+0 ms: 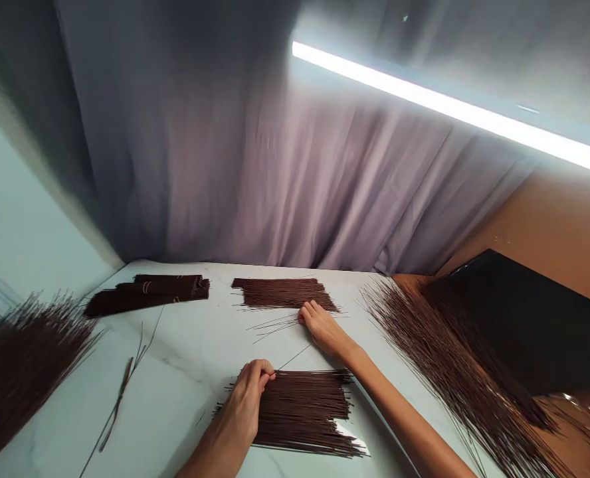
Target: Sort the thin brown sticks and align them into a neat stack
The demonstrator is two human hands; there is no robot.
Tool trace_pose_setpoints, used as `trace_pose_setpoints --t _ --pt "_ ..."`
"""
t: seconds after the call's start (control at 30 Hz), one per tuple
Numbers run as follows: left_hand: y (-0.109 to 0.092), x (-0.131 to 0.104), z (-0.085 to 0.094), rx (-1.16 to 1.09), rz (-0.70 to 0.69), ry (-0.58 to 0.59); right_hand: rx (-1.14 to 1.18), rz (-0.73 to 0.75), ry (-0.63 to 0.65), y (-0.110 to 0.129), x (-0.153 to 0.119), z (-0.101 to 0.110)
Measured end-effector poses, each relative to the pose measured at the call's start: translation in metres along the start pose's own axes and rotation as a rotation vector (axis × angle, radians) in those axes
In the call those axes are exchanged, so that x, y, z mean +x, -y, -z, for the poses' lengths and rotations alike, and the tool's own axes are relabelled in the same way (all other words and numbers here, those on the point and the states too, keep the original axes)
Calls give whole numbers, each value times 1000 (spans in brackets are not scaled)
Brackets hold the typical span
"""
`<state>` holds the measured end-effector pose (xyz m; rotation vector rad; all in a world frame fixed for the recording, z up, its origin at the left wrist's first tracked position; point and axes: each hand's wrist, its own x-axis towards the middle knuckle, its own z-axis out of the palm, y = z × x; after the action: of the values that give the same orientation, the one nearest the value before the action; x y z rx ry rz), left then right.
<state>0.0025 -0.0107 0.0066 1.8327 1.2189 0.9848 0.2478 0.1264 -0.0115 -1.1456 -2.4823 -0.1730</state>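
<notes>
The left hand pinches a thin stick at the upper edge of the near row; the right hand bunches its fingers at the ends of loose sticks, just before the far row, its grip unclear. The step appears to be handling sticks singly, so the next move calls for a light, well-aligned pinch.

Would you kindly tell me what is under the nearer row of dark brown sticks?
White tabletop shows around the nearer row, with a bright white patch at its lower right. The sticks themselves cover whatever lies farther underneath.
</notes>
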Motion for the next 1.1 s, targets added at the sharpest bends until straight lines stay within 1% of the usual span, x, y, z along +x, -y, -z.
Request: trace_pose_setpoints --t 0.1,0.17,0.23,0.3,0.4,0.5,0.53,0.6,0.7,0.77,0.87,0.97,1.03,1.1 --pt "-7 3 3 -25 67 26 40 -7 -39 -5 0 9" --pt "-8 6 3 -41 127 45 85 -44 -93 -5 -3 22" --pt "-6 9 3 -87 187 69 140 -100 -167 2 -10 38" --pt "-1 10 1 -168 243 102 195 -176 -261 19 -21 52" --pt "5 9 -2 -353 285 137 279 -281 -370 63 -41 62" --pt "0 5 -3 -491 296 135 408 -352 -370 106 -58 57" --pt "-4 4 -2 -503 306 126 440 -365 -358 116 -61 53" --pt "-12 3 0 -498 344 107 457 -375 -336 129 -65 45" --pt "-18 6 2 -505 405 108 452 -361 -318 134 -66 37" --pt "-13 10 -1 -530 417 121 443 -348 -308 136 -67 33" --pt "0 14 -7 -546 378 115 411 -340 -304 138 -69 27" --pt "6 16 -12 -527 336 44 375 -337 -319 141 -72 20" --pt "5 17 -13 -509 329 -1 356 -327 -322 142 -73 16" --pt "2 16 -13 -498 317 -18 351 -327 -303 143 -73 15"
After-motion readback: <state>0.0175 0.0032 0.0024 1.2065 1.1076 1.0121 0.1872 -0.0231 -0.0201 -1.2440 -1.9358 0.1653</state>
